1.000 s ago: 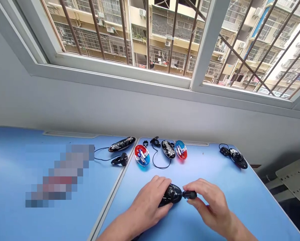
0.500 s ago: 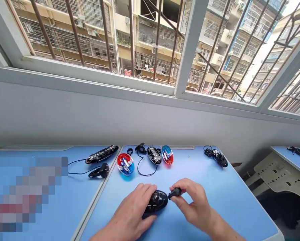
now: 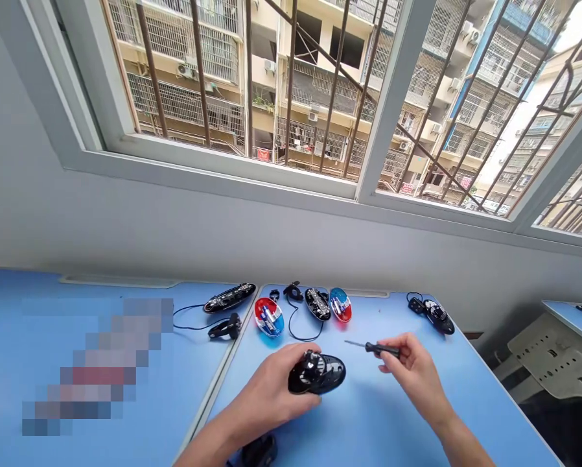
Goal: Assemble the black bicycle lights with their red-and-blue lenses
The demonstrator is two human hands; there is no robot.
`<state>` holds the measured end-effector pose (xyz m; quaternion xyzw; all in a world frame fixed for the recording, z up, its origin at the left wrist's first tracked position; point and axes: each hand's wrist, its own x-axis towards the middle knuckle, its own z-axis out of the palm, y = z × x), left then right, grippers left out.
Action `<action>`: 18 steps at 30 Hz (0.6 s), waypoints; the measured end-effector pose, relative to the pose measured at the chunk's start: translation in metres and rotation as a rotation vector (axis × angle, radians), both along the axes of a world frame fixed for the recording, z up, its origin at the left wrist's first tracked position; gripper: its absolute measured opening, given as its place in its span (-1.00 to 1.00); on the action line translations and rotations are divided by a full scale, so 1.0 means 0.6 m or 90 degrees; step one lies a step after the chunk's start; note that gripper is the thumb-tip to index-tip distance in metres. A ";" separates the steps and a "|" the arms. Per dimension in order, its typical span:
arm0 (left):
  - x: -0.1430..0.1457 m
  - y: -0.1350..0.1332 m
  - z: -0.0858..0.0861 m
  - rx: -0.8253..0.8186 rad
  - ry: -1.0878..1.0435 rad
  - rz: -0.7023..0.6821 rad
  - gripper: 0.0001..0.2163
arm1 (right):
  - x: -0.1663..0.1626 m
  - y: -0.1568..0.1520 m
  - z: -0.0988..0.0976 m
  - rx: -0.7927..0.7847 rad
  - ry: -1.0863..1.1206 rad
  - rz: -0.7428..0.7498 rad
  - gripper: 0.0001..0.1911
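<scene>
Pinching black-handled screwdriver (image 3: 379, 349) in right hand (image 3: 414, 371), pointed left, apart from glossy black oval casing (image 3: 326, 376) clamped in left hand (image 3: 275, 386).

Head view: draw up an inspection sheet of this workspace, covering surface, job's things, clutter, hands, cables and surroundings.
Surface: blue desktops, side by side.
Job's things: black oval device; screwdriver, its tip apart from the device.
Clutter: two red-and-blue oval cases; three dark ovals toward the back; dark item near the left wrist, cut off by the frame; pixelated patch, contents unreadable.
Hands: left hand grips the device; right hand holds the screwdriver handle.
Cables: thin black cords by the dark ovals.
Surroundings: pale wall, barred window, buildings outside.
</scene>
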<state>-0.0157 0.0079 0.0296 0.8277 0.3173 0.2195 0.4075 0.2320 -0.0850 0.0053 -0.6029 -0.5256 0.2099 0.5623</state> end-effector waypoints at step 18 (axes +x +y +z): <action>0.019 -0.019 -0.002 -0.027 0.012 0.010 -0.70 | -0.041 -0.005 -0.072 0.076 -0.408 0.147 -0.63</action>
